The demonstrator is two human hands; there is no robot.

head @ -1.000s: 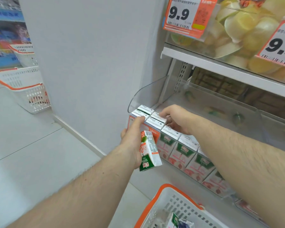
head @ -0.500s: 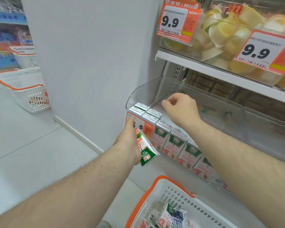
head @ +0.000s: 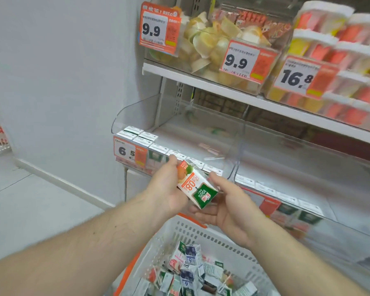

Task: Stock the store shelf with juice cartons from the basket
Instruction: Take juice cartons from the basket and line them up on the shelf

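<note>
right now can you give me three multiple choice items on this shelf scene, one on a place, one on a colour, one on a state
1. Where is the basket?
A. below the hands
B. on the top shelf
C. behind the wall

2. What colour is the basket's rim?
A. blue
B. orange
C. black

3. What is the state of the juice carton?
A. lying in the basket
B. standing in the shelf row
C. held between both hands

Answers:
1. A, it sits under the left hand and right hand.
2. B, the rim edge shows orange.
3. C, the left hand grips it and the right hand's fingers touch it from beneath.
</note>
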